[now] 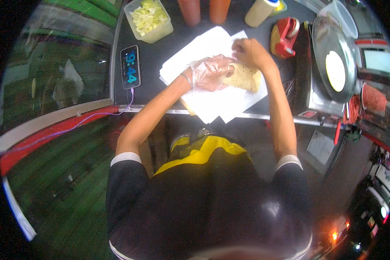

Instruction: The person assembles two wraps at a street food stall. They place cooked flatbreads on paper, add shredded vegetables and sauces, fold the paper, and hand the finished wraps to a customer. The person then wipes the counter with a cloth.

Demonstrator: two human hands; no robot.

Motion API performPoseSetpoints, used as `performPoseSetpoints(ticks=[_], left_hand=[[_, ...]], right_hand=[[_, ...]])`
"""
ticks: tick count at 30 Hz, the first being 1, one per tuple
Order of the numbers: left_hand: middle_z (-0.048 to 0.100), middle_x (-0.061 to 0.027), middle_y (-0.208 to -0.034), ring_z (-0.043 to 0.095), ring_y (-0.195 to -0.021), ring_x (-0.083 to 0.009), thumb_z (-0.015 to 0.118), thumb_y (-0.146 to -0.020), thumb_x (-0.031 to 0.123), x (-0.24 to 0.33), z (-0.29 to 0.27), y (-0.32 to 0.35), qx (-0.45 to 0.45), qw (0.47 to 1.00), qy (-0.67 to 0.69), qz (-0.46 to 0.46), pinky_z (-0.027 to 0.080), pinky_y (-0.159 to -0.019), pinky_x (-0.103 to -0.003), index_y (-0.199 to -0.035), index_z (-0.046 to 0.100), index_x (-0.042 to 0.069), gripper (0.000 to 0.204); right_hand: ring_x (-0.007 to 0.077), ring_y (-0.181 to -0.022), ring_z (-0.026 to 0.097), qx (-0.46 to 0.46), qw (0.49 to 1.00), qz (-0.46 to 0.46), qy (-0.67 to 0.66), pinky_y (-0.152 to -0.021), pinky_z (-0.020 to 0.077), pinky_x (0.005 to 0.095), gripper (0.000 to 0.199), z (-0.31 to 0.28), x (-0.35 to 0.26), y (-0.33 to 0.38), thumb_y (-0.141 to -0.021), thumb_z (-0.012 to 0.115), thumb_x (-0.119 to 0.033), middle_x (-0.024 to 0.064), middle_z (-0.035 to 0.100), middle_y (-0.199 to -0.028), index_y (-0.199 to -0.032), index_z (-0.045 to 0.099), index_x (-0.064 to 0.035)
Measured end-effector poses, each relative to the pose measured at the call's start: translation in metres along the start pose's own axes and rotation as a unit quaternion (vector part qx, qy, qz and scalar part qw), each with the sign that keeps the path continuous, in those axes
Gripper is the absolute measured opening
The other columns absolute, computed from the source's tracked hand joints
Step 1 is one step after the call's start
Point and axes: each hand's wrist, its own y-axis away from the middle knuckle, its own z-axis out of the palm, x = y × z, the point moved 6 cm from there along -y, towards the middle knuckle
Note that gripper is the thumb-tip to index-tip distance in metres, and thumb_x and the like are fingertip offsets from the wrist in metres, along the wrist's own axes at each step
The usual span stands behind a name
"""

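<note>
A folded flatbread wrap, pale with brown flecks, lies on a stack of white paper sheets. My left hand, in a clear plastic glove, is closed on the wrap's left end. Bare and with its fingers curled together, my right hand is just beyond the wrap, over the far right part of the paper. Whatever its fingertips may pinch there is too blurred to make out.
Left of the paper are a lit phone on a cable and a tub of chopped pale-green vegetable. Sauce bottles stand at the back. Rightward are a red tape dispenser and a round griddle bearing a flatbread.
</note>
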Motion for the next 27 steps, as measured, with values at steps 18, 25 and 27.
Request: performPoseSetpoints(ticks=[18, 25, 27], left_hand=[[0.071, -0.0135, -0.133, 0.068, -0.125, -0.0347, 0.082, -0.093, 0.03, 0.052, 0.011, 0.088, 0.124, 0.99, 0.058, 0.018, 0.061, -0.104, -0.049, -0.134, 0.073, 0.012, 0.045], [0.069, -0.0098, -0.12, 0.069, -0.112, -0.0344, 0.08, -0.09, 0.025, 0.05, 0.011, 0.086, 0.069, 0.992, 0.047, 0.093, 0.063, -0.091, -0.048, -0.12, 0.075, 0.016, 0.032], [0.07, -0.0095, -0.12, 0.069, -0.111, -0.0349, 0.079, -0.09, 0.026, 0.048, 0.01, 0.084, 0.059, 0.993, 0.037, 0.099, 0.063, -0.091, -0.048, -0.12, 0.075, 0.015, 0.032]], right_hand=[[0.0367, -0.081, 0.074, 0.118, 0.977, -0.146, -0.102, -0.073, 0.0595, 0.0483, 0.012, 0.028, -0.106, 0.135, -0.093, 0.081, -0.015, 0.0147, 0.072, -0.088, -0.1, 0.073, -0.0091], [0.029, -0.088, 0.081, 0.017, 0.975, -0.202, 0.086, -0.075, 0.0654, 0.0426, 0.018, 0.101, -0.146, 0.167, -0.094, 0.067, -0.017, 0.0101, 0.076, -0.093, -0.105, 0.072, -0.0036], [0.0283, -0.089, 0.081, 0.016, 0.975, -0.198, 0.103, -0.075, 0.0655, 0.0418, 0.019, 0.106, -0.145, 0.167, -0.094, 0.067, -0.017, 0.0106, 0.076, -0.094, -0.107, 0.072, -0.0028]])
